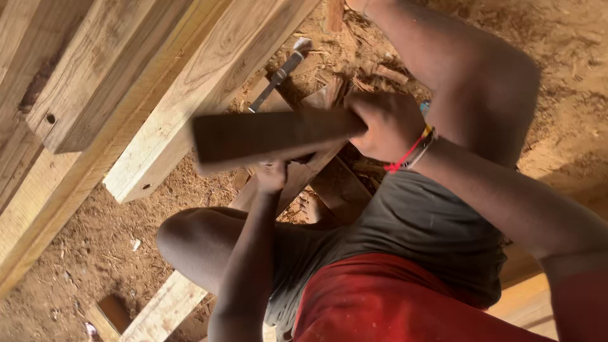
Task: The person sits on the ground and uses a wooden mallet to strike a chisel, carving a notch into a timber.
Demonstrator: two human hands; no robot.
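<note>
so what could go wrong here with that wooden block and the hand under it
1. The right hand grips the dark wooden block right above the left hand; a misplaced blow could hit those fingers.
2. The block looks motion-blurred, so aim may be loose.
3. Bare knees and a metal tool sit close by, so a slip could cause injury.

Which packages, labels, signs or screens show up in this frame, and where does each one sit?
None in view: no package, label, sign or screen.
The frame holds only bare timber beams, a dark wooden block in the right hand, a metal tool below it, the left hand, and a sawdust-covered floor.
</note>
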